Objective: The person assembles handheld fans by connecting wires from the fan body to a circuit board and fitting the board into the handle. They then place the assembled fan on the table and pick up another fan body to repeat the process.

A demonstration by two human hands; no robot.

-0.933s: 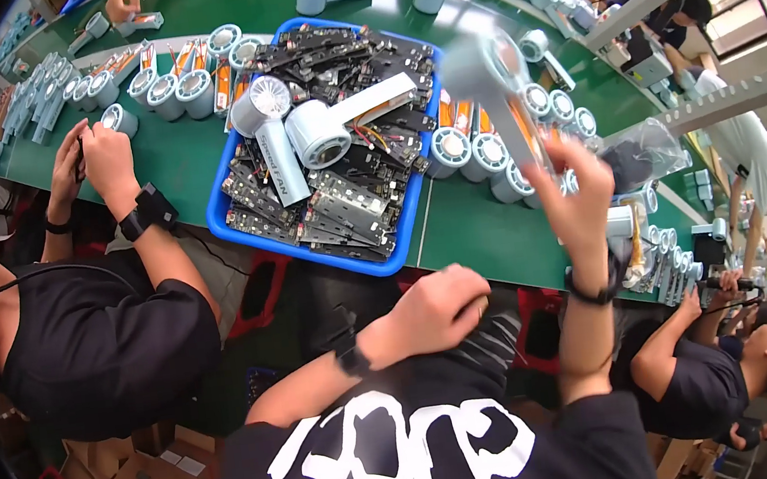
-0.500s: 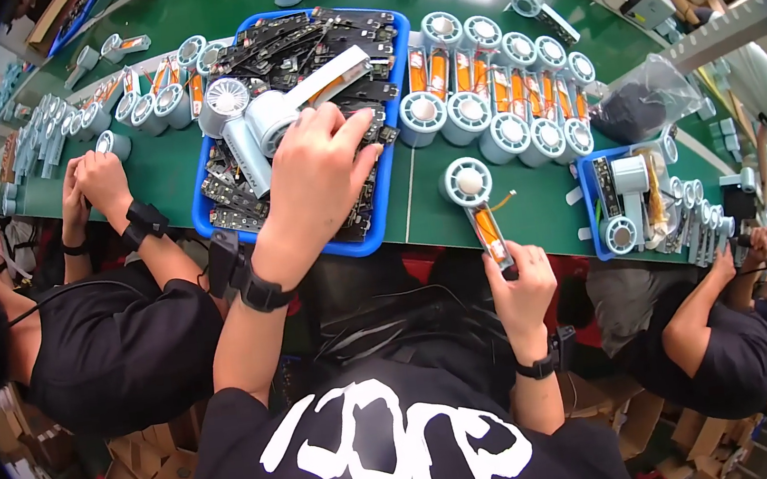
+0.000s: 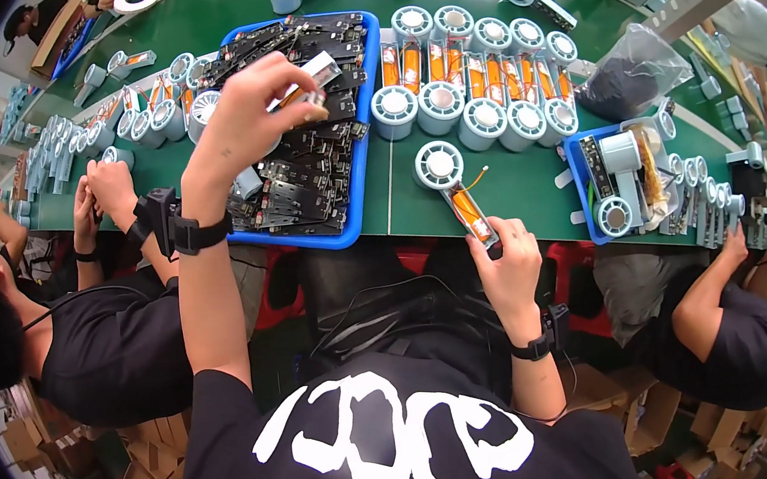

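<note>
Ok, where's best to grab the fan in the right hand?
I'd grip the fan by the near end of its handle, pinching the long sides, coming from the near side: the handle is narrow and points that way, with the round head beyond. Best keep off the orange part and loose wire.

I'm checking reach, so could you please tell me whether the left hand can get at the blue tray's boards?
Probably yes: the left hand is over the tray, and the boards near its front edge lie uncovered.
</note>
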